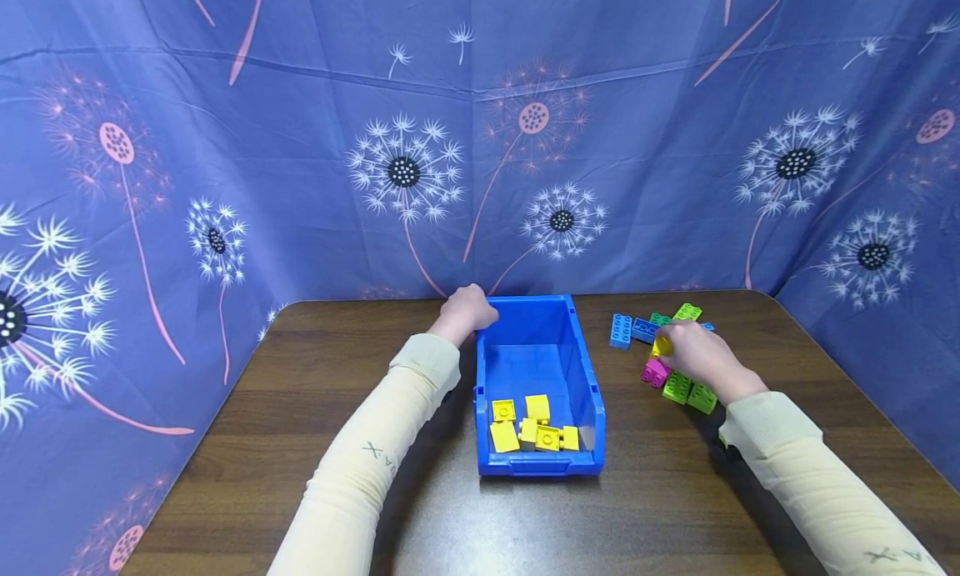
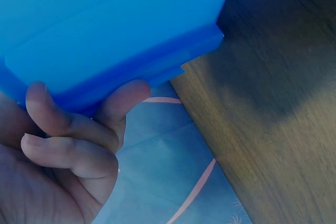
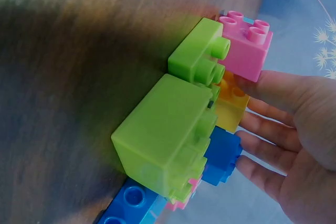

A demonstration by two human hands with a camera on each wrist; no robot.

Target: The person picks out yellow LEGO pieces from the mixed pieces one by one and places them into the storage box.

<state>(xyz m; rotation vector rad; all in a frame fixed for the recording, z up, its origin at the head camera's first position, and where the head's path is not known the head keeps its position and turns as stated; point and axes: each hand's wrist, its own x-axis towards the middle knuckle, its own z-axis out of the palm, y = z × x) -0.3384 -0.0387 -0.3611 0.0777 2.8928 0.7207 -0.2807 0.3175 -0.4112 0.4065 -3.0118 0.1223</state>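
My left hand [image 1: 467, 309] grips the back left rim of a blue plastic bin [image 1: 588, 363]; in the left wrist view its curled fingers [image 2: 73, 124] are at the bin's edge. Several yellow bricks [image 1: 504, 437] lie at the bin's front end. To the right, my right hand [image 1: 701, 358] pinches a yellow brick [image 3: 231, 111] between thumb and fingers, among a pile of mixed bricks. Beside that brick are a pink brick [image 3: 247, 48], a blue brick [image 3: 220, 156] and lime green bricks [image 3: 163, 129].
A light blue brick [image 1: 620, 331] lies at the pile's left side, and lime green bricks [image 1: 702, 398] at its front. The brown wooden table [image 1: 337, 343] ends at a blue curtain [image 1: 300, 184] printed with dandelions, hanging behind and at both sides.
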